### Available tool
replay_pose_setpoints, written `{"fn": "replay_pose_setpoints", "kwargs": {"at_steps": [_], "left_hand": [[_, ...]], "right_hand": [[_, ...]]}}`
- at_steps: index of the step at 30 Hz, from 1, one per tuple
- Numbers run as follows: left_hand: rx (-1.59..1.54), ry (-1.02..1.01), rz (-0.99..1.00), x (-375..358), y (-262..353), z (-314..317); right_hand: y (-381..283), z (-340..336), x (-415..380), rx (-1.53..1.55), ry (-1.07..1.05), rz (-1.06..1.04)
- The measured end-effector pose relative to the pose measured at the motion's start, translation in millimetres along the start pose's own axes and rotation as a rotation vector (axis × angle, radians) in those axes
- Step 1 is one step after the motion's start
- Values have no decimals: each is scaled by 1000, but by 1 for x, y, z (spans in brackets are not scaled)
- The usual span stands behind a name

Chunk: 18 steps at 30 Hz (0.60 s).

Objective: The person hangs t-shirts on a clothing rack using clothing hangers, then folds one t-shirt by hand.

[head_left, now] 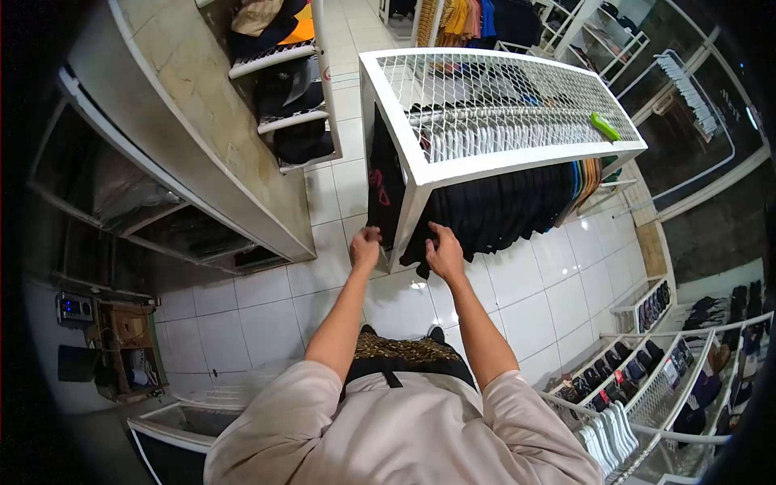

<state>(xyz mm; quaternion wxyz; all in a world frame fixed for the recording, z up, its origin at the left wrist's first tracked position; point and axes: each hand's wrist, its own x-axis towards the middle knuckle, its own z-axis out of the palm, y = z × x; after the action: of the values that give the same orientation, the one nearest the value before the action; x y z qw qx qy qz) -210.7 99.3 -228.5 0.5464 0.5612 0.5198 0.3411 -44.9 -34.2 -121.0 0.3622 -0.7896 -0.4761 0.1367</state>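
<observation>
My left hand is at the lower left edge of a black shirt with a pink print, which hangs at the near end of the white rack. Its fingers are curled in at the cloth and slightly blurred. On the other side of the rack's corner post, my right hand reaches up to the nearest of the black shirts hanging in a row. Thumb and forefinger are apart there, with dark cloth right behind them.
A bright green object lies on the rack's mesh top. At the left, caps fill a white shelf beside a stone-faced counter. White shelves with dark goods and white hangers stand at the right.
</observation>
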Motion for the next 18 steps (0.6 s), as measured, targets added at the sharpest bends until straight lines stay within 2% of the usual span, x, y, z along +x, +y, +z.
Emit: {"fn": "replay_pose_setpoints", "kwargs": {"at_steps": [1, 3, 4, 5, 7, 11, 14, 15, 18], "left_hand": [[210, 60, -20, -23, 11, -2], [131, 28, 17, -57, 3, 7], [87, 18, 25, -72, 10, 14], [93, 35, 28, -82, 19, 22], [151, -6, 76, -102, 40, 39], [205, 40, 95, -112, 72, 77], [188, 123, 80, -106, 67, 106], [173, 99, -39, -106, 73, 113], [232, 165, -147, -105, 87, 130]], "right_hand": [[2, 2, 1, 23, 15, -23], [0, 0, 2, 58, 21, -58], [-3, -4, 2, 101, -1, -10], [-5, -7, 4, 144, -22, 38], [2, -12, 8, 141, -35, 7], [22, -29, 17, 128, -81, -77], [34, -49, 23, 158, -152, -138], [37, -55, 27, 159, -174, -156], [55, -65, 35, 181, -296, -166]]}}
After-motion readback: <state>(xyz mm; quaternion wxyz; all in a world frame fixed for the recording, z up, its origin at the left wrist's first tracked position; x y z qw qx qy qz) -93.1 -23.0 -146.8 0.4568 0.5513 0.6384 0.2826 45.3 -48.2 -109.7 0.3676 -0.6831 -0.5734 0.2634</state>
